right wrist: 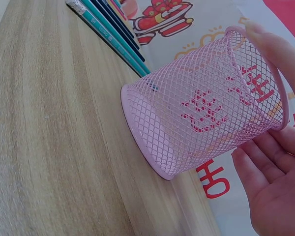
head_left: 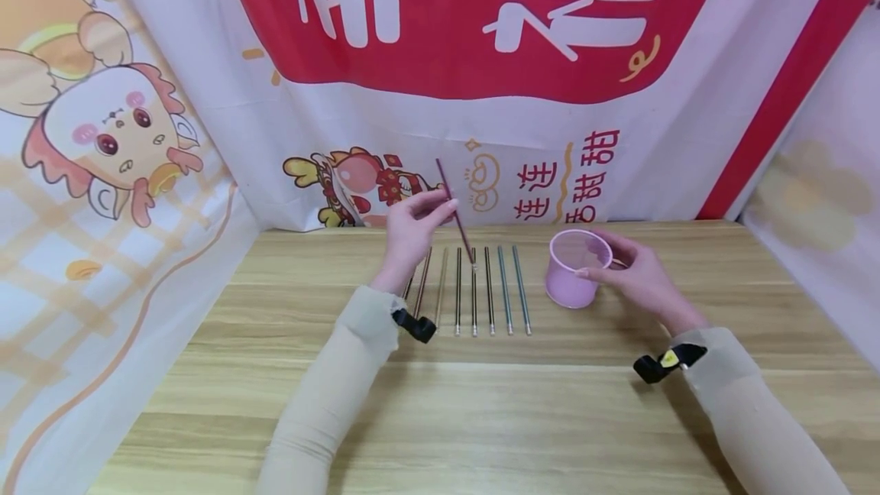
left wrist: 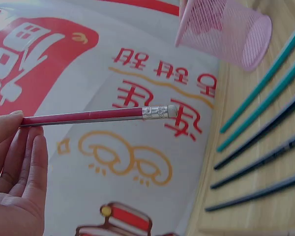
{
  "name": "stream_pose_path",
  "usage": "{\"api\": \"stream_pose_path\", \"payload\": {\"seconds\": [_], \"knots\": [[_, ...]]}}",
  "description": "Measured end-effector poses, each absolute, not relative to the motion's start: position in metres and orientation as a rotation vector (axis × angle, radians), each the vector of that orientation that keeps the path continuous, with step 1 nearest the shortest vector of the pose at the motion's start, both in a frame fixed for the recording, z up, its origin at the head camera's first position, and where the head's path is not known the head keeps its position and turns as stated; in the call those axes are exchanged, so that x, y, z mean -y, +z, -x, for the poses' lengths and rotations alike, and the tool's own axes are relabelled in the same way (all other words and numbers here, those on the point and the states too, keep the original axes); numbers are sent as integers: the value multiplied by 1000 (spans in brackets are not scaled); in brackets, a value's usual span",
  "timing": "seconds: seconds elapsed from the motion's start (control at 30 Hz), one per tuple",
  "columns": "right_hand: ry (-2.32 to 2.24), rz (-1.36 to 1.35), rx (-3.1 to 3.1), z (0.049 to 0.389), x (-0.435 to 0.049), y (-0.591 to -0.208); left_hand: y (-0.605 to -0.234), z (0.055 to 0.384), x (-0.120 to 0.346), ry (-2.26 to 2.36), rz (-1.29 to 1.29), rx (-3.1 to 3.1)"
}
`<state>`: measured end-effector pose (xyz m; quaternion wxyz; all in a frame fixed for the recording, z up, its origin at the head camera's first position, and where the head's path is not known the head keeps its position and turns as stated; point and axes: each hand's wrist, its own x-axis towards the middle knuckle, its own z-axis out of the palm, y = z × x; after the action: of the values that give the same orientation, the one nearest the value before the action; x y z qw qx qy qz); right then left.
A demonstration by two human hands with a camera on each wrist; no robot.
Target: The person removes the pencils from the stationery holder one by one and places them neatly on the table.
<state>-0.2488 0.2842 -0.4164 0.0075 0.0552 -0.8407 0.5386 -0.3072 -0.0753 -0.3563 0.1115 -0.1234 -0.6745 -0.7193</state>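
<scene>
My left hand (head_left: 411, 229) pinches a dark red pencil (left wrist: 88, 117) between thumb and fingers, above the table. The pencil slants, its lower end with silver ferrule and eraser (left wrist: 171, 111) pointing down toward a row of pencils. At the right, a pink mesh pen holder (head_left: 572, 285) stands upright on the table. My right hand (head_left: 642, 275) grips it at the rim, thumb on the near side and fingers on the far side. In the right wrist view the mesh wall (right wrist: 187, 113) shows no pencils inside.
Several pencils lie side by side between the hands, eraser ends toward me: two teal pencils (head_left: 520, 289), black pencils (head_left: 490, 292), a tan one (head_left: 442, 289) and brownish ones (head_left: 422, 281) partly behind the left wrist. A printed cloth (head_left: 412, 113) hangs behind the wooden table (head_left: 481, 418).
</scene>
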Motion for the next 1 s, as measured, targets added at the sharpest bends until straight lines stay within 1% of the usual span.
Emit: {"api": "stream_pose_path", "payload": {"seconds": [0.57, 0.87, 1.0], "knots": [[1609, -141, 2668, 247, -283, -417, -357, 303, 185, -1795, 194, 2294], [1686, -208, 2560, 247, -279, -419, -375, 309, 213, -1669, 84, 2552], [1683, -210, 2556, 247, -278, -419, -386, 314, 219, -1665, 100, 2636]]}}
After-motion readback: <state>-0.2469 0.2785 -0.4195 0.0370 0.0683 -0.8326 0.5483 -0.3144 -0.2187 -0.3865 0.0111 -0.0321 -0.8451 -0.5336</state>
